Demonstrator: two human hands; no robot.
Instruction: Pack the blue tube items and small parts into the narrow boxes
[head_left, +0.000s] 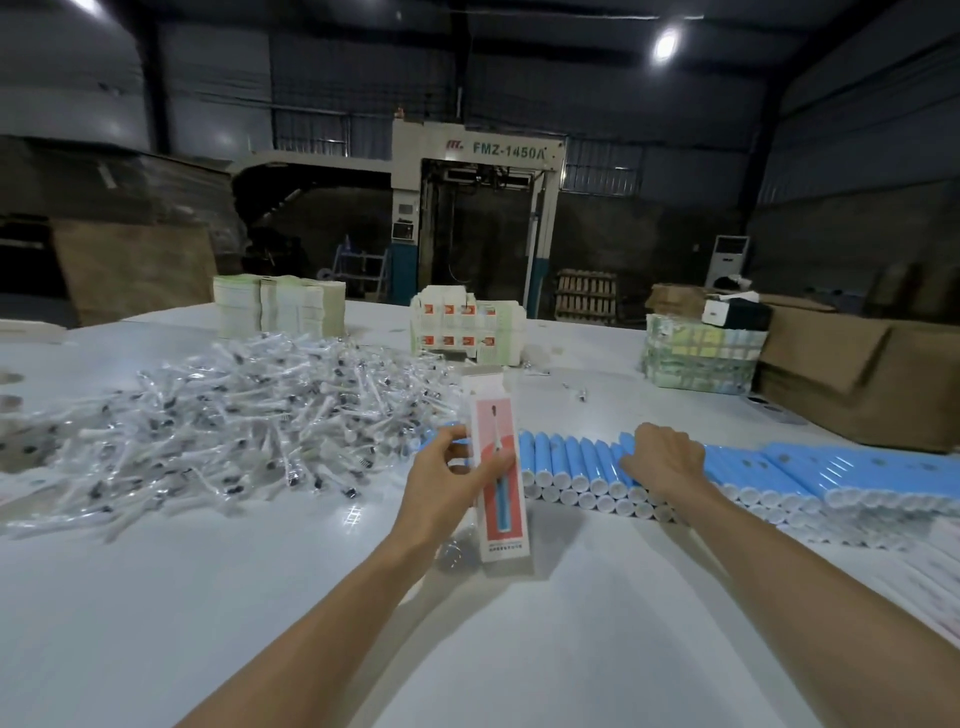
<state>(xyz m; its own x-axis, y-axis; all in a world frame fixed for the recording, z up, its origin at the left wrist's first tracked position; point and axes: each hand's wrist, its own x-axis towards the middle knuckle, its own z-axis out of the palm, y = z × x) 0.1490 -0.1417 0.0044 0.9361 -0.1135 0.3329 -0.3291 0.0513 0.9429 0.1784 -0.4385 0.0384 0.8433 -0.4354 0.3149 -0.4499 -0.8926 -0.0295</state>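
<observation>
Narrow box (503, 525) pinched by left fingers (448, 434); right fingers (632, 459) rest on blue tubes (569, 457).

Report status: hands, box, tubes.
Left hand holds narrow box, top flap open. Right hand down on blue tube row, grip unclear. Bagged parts pile lies left, not in the way.

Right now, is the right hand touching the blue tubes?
Touching. The head view shows the right hand with its fingers down on the row of blue tubes, with no gap visible.
</observation>
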